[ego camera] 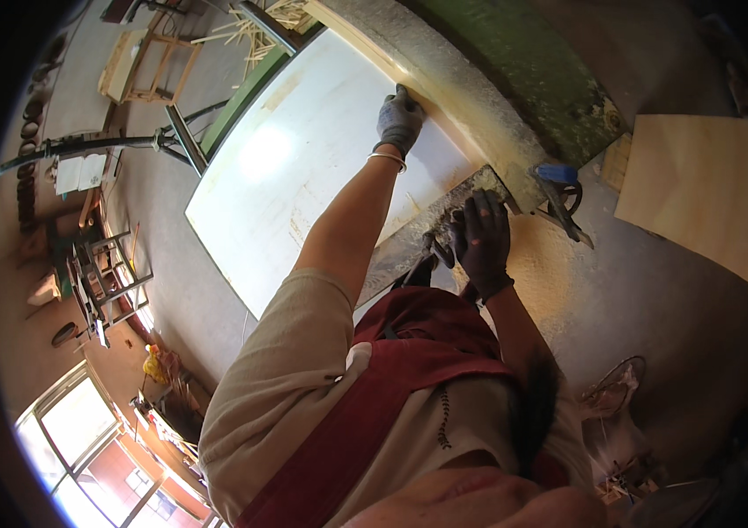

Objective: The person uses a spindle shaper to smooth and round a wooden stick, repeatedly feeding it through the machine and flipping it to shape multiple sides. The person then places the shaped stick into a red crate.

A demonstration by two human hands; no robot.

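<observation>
My left hand (400, 119), in a grey work glove, reaches across a pale, shiny tabletop (321, 145). Its fingers are partly curled against a long wooden strip (374, 46) along a dusty fence (440, 72); whether they grip it is hidden. My right hand (485, 237), in a dark glove, lies palm down on the sawdust-covered near end of the dark table edge (400, 254), its thumb apart and nothing seen in its grasp. A clamp with a blue part (555, 173) sits at the fence's near end, right of this hand.
Sawdust (539, 264) covers the floor at right. A plywood sheet (704, 198) lies beyond it. A green surface (519, 72) adjoins the fence. Thin wood offcuts (261, 33) are heaped at the table's far end. Metal frames (109, 277) stand at left.
</observation>
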